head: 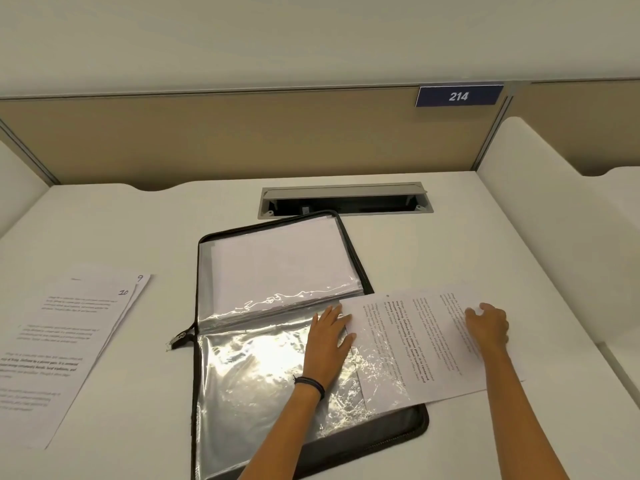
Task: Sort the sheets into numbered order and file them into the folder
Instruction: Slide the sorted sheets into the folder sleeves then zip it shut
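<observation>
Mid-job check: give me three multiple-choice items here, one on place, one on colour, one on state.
1. Where does the loose stack of white printed sheets lie?
A) left of the black-edged zip folder
B) inside it
C) right of it
2. What colour is the rectangular 214 sign?
A) red
B) blue
C) green
3. How is the white printed sheet under the right hand?
A) fully sleeved
B) partly inside a clear plastic sleeve
C) balled up
Key: A, it lies at the folder's left; B, white digits on blue; B, plastic covers only its left part.
</observation>
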